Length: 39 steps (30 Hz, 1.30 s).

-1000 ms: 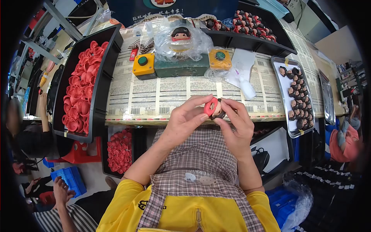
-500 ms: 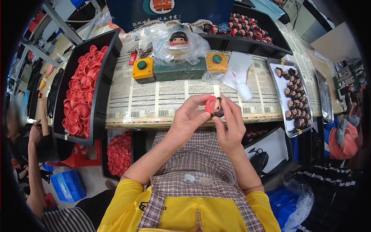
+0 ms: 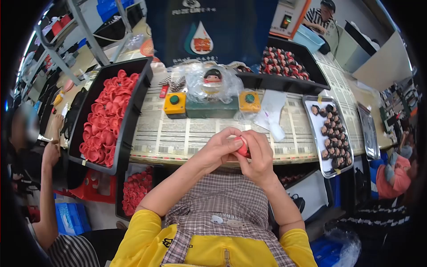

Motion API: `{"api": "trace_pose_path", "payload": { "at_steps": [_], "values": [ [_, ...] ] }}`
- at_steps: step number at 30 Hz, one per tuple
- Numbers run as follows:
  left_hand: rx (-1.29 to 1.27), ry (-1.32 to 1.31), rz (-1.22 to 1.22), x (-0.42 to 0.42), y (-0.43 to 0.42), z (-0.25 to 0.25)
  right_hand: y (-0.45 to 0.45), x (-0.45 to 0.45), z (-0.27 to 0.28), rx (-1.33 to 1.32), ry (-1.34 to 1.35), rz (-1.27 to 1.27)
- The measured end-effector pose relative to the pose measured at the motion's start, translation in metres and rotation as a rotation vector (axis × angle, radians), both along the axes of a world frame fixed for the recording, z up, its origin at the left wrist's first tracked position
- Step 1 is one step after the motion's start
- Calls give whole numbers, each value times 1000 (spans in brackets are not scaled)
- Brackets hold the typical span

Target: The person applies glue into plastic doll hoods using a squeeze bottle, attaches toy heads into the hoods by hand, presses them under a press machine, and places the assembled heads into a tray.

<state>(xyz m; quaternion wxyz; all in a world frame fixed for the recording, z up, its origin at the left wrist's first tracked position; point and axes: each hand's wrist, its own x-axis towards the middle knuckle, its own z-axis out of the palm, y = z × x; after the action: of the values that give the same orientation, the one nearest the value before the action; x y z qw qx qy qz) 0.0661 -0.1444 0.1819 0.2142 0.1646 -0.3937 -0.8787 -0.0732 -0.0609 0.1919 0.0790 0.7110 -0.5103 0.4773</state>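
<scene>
Above the table's front edge, my left hand point(image 3: 219, 147) and my right hand point(image 3: 258, 156) are closed together around a small red plastic piece point(image 3: 243, 148). My left thumb lies on top of it, and the fingers of my right hand wrap its far side. Most of the piece is covered by my fingers. The black-haired doll head seen with it earlier cannot be made out now. Beyond my hands, a doll head point(image 3: 212, 76) in clear plastic wrap sits behind a green block point(image 3: 211, 110), between two yellow button boxes point(image 3: 175, 104) with green buttons.
A black bin point(image 3: 133, 116) of red cup-like pieces point(image 3: 104, 118) stands left. At right lies a metal tray point(image 3: 321, 153) with rows of doll heads point(image 3: 334, 129). Another black bin point(image 3: 284, 83) at the back holds red-and-black heads. A co-worker's arm point(image 3: 48, 191) shows at far left.
My hands have drawn closer around the red piece, and the doll head in my right fingers has gone from sight. The view has tilted up, so table things appear lower.
</scene>
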Motion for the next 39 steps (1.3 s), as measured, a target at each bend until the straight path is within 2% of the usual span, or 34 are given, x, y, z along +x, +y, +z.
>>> {"api": "trace_pose_path", "payload": {
  "at_steps": [1,2,5,10,13,14,17,18,24,27,31,35,37,38,39],
  "values": [
    [-16,-37,6,3,-5,1,-3,-1,4,25,-7,11],
    [-21,-3,20,7,-11,4,-8,-4,10,174,-30,99],
    [-221,-58,152,23,-27,19,-35,-15,40,256,-70,275],
    [-456,-173,378,42,-74,30,-146,-30,38,311,0,11],
    [-530,-207,512,45,-90,38,-186,-18,31,621,38,-111],
    [-559,-219,569,47,-94,39,-188,-19,27,541,88,-64],
    [-649,-262,686,51,-108,42,-184,-19,37,607,37,85],
    [-670,-275,695,52,-111,44,-191,-17,30,605,2,-19],
    [-800,-394,711,24,-140,45,-175,-11,8,-56,-335,36],
    [-976,-453,731,4,-153,32,-154,-19,12,-43,-423,-5],
    [-1219,-671,739,-12,-153,19,-129,-49,15,-96,-276,-36],
    [-1188,-473,699,-13,-138,30,-104,-102,28,-122,-186,-109],
    [-1390,-481,756,-9,-152,11,-100,-146,32,-157,-166,-204],
    [-1487,-492,794,-8,-157,2,-101,-171,33,-118,-245,-288],
    [-1427,-540,754,-9,-158,2,-105,-205,35,-120,-218,-357]
  ]
}}
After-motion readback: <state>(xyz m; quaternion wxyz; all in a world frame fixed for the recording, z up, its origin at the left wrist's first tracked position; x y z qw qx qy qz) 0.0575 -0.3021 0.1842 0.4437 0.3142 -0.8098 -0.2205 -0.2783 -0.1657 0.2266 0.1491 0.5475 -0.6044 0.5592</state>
